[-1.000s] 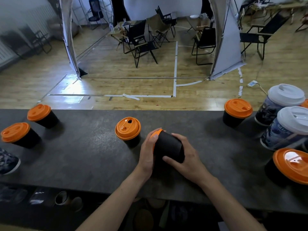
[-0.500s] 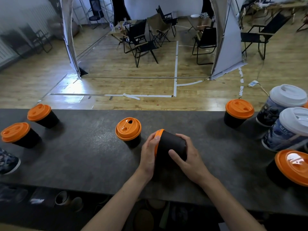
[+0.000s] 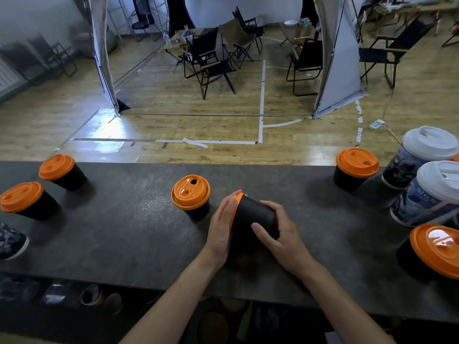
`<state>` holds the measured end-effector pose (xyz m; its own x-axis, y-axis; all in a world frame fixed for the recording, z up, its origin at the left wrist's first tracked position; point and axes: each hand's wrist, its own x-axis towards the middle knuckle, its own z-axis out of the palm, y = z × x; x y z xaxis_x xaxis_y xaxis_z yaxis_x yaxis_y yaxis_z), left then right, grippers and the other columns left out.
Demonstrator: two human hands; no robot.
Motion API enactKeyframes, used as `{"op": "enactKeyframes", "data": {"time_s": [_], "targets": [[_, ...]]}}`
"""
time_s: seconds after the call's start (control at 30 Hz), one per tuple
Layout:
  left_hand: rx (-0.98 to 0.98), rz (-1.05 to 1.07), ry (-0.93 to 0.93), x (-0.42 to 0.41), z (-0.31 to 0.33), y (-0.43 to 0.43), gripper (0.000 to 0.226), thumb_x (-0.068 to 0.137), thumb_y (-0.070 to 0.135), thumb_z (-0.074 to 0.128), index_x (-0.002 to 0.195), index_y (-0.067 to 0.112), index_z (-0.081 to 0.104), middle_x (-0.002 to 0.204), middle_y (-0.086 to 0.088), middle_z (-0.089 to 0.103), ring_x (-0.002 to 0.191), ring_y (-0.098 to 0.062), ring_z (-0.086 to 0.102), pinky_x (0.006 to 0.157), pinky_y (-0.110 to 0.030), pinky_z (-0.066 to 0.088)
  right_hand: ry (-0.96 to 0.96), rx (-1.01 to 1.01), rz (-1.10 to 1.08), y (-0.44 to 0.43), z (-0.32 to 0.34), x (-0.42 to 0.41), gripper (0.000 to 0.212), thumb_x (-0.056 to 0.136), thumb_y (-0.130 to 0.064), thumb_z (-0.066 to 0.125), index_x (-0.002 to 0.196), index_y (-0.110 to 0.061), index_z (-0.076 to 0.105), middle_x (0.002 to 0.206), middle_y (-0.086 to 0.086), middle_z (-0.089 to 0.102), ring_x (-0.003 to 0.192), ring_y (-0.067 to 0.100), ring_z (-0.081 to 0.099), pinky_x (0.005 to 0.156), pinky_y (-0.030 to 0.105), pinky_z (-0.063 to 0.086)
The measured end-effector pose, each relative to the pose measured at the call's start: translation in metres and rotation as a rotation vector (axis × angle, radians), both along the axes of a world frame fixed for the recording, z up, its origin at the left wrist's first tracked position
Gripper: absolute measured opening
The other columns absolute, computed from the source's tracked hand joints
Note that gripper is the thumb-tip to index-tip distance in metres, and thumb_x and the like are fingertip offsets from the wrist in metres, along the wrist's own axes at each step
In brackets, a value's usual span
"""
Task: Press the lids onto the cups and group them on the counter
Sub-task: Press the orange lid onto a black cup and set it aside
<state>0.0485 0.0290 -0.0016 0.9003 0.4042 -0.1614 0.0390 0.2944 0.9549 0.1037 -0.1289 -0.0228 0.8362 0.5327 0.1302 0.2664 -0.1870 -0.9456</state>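
A black cup lies tilted on its side over the middle of the dark counter, its orange lid pointing left. My right hand grips the cup's body from the right. The palm of my left hand presses flat against the lid. Just left of them stands a black cup with an orange lid.
Two lidded black cups stand at the far left, with a patterned cup at the left edge. At the right are a lidded black cup, two white-lidded patterned cups and a near orange-lidded cup.
The held cup has turned a little more onto its side, and my left palm has closed flatter against its lid. The other cups have not moved.
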Motion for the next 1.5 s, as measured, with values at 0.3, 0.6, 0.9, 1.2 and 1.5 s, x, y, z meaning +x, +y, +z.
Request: {"op": "enactKeyframes", "data": {"time_s": [0.3, 0.6, 0.9, 1.2, 1.5], "targets": [[-0.061, -0.026, 0.007, -0.002, -0.002, 0.005, 0.060, 0.082, 0.045, 0.068, 0.134, 0.015, 0.061, 0.129, -0.017, 0.066, 0.117, -0.035, 0.065, 0.098, -0.044, 0.054, 0.000, -0.040, 0.016, 0.000, 0.001, 0.001, 0.065, 0.085, -0.063, 0.070, 0.138, -0.037, 0.043, 0.125, -0.019, 0.059, 0.113, -0.004, 0.059, 0.092, 0.013, 0.048], [0.031, 0.044, 0.021, 0.000, -0.001, -0.004, 0.065, 0.080, 0.050, 0.071, 0.131, 0.012, 0.062, 0.125, -0.017, 0.067, 0.117, -0.035, 0.065, 0.104, -0.054, 0.051, -0.028, 0.005, 0.002, -0.002, 0.000, 0.000, 0.066, 0.084, -0.034, 0.084, 0.139, -0.032, 0.047, 0.123, -0.015, 0.060, 0.110, 0.004, 0.063, 0.090, 0.020, 0.053], [0.049, 0.058, -0.001, 0.000, 0.000, -0.004, 0.060, 0.078, 0.054, 0.072, 0.128, 0.021, 0.066, 0.122, -0.010, 0.068, 0.115, -0.032, 0.065, 0.097, -0.044, 0.055, 0.015, -0.006, 0.012, -0.001, 0.001, 0.001, 0.050, 0.083, -0.055, 0.071, 0.127, -0.042, 0.050, 0.113, -0.012, 0.068, 0.101, 0.004, 0.067, 0.084, 0.017, 0.052], [0.005, 0.064, 0.011, -0.001, -0.001, -0.005, 0.070, 0.079, 0.056, 0.075, 0.132, 0.012, 0.061, 0.126, -0.020, 0.065, 0.118, -0.037, 0.064, 0.100, -0.050, 0.054, -0.028, 0.011, 0.001, -0.002, -0.002, 0.002, 0.071, 0.079, -0.034, 0.088, 0.138, -0.031, 0.048, 0.120, -0.016, 0.062, 0.104, 0.004, 0.065, 0.086, 0.020, 0.054], [0.013, 0.050, -0.002, -0.001, 0.000, -0.004, 0.060, 0.084, 0.051, 0.066, 0.132, 0.015, 0.062, 0.121, -0.012, 0.068, 0.109, -0.028, 0.068, 0.089, -0.038, 0.057, 0.006, 0.003, 0.016, -0.001, 0.001, 0.000, 0.055, 0.082, -0.049, 0.077, 0.130, -0.036, 0.052, 0.111, -0.015, 0.068, 0.100, 0.003, 0.067, 0.084, 0.016, 0.052]]}}
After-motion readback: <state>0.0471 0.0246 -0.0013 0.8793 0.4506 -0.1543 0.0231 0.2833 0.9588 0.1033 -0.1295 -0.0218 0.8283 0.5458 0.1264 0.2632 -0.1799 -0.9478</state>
